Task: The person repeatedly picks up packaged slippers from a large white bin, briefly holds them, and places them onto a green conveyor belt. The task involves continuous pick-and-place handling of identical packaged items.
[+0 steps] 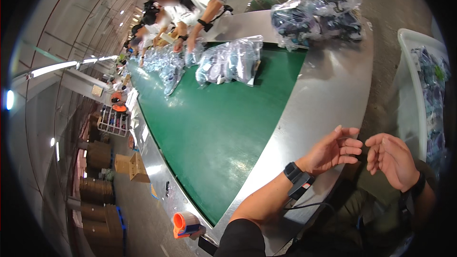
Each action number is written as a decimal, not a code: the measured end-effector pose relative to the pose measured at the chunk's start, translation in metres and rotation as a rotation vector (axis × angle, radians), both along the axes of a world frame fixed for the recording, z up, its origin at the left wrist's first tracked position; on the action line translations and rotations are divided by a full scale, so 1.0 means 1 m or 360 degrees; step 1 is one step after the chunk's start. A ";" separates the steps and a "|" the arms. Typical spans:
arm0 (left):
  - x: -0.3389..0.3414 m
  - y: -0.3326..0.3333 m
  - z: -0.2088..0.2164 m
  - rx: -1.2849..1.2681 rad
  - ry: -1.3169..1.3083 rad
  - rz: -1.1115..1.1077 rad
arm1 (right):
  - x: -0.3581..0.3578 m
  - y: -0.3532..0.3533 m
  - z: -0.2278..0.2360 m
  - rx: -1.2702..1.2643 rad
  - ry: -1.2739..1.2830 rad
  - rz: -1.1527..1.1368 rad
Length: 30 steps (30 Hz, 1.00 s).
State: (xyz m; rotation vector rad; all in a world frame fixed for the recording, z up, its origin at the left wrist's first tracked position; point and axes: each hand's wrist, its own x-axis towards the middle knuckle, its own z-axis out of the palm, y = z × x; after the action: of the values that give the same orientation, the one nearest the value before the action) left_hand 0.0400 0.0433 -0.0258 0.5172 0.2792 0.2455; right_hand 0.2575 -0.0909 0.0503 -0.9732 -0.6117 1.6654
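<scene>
My left hand (pixel 333 150) hovers near the metal edge (pixel 328 95) of a conveyor, its fingers loosely bent and apart, with nothing in them. Close beside it my right hand (pixel 392 161) is turned palm inward, fingers curved and empty. The two hands face each other without touching. On the far end of the metal edge lies a pile of clear plastic bags (pixel 316 16) with purple and dark items inside. More clear bags (pixel 231 62) with pale items rest on the green belt (pixel 214 123); their contents are too blurred to name.
At the right stands a white bin (pixel 412 90) holding similar bagged items. Co-workers (pixel 190 2) lean over the belt's far side, hands on bags. An orange tape dispenser (pixel 183 223) sits on the left metal rail, near an open cardboard box (pixel 135 166).
</scene>
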 end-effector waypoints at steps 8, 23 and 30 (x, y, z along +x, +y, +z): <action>0.015 -0.003 -0.016 -0.0030 0.0093 0.0075 | 0.035 0.016 -0.015 -0.0082 0.0076 -0.0145; 0.016 -0.016 -0.018 0.0011 0.0137 0.0197 | 0.056 0.014 -0.029 -0.0101 0.0155 -0.0278; 0.019 -0.012 -0.015 0.0034 0.0125 0.0080 | 0.056 0.009 -0.022 -0.0055 0.0128 -0.0290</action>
State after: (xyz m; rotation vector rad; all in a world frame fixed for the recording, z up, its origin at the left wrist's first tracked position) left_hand 0.0588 0.0314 -0.0404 0.5421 0.3665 0.2778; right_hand 0.3133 -0.0823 0.0278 -0.9529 -0.4285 1.5490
